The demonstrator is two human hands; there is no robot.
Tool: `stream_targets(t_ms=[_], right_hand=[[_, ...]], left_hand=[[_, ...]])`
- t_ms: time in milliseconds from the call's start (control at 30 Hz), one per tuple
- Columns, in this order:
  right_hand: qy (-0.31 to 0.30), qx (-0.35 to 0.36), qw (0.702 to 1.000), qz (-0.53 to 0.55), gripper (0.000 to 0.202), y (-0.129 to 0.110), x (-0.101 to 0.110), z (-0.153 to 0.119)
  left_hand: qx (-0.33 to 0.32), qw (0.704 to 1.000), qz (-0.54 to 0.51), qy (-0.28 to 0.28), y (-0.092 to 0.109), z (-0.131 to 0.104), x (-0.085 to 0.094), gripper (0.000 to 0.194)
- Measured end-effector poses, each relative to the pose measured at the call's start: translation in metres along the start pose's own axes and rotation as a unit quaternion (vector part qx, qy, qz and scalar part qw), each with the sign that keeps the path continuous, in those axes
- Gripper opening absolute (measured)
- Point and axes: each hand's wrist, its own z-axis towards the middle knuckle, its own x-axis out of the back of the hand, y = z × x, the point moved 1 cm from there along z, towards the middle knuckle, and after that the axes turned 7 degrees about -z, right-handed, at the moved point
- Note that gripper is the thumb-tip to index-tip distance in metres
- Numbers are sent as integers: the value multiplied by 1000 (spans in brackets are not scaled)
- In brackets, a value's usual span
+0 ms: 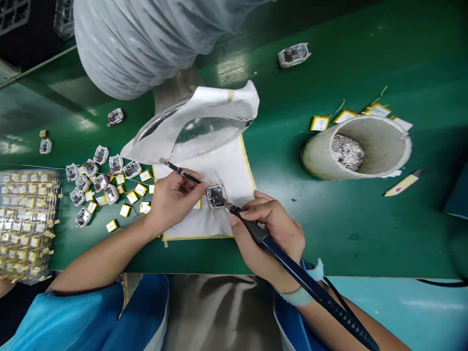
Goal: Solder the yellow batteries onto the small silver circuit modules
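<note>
On the white sheet (234, 170) lies a small white-framed device (215, 196) with a dark circuit board inside. My right hand (272, 234) is closed round a soldering iron (270, 243), whose tip reaches the board from the right. Left of the device, my left hand (179, 195) pinches dark tweezers (183, 173), their metal end pointing up and left, away from the board. Its fingertips are beside the device's upper left corner. A yellow-edged battery (197, 204) lies just left of the device, partly hidden by my left hand.
Several devices (110, 193) and batteries (132, 197) are scattered at left, beside a battery tray (25, 219). A clear shield (204, 131) and large hose (146, 44) hang above the sheet. A grey cup (318, 156) and a knife (402, 185) are at right.
</note>
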Motion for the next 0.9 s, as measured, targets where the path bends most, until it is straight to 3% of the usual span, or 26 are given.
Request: stream_targets(t_ms=[100, 333, 400, 500, 600, 700, 800, 900], right_hand=[[8, -9, 1000, 13, 21, 0, 1, 0], [109, -51, 992, 46, 19, 6, 2, -5], [116, -49, 991, 47, 19, 7, 1, -6], [124, -41, 990, 45, 19, 8, 1, -5], [128, -41, 990, 36, 18, 9, 1, -5], [131, -49, 990, 26, 18, 12, 2, -7], [135, -54, 989, 34, 20, 16, 3, -12], [125, -66, 989, 53, 23, 24, 3, -18]], left_hand=[[1, 1000, 0, 3, -2, 1, -1, 24], [3, 1000, 1, 2, -4, 0, -1, 28], [-35, 999, 5, 19, -1, -4, 7, 25], [-152, 987, 21, 43, 7, -9, 25, 18], [-247, 964, 98, -34, 12, -13, 29, 24], [-283, 916, 257, -124, 9, -19, 14, 25], [-298, 882, 334, -146, 5, -27, 4, 26], [-296, 891, 310, -150, 3, -36, 20, 29]])
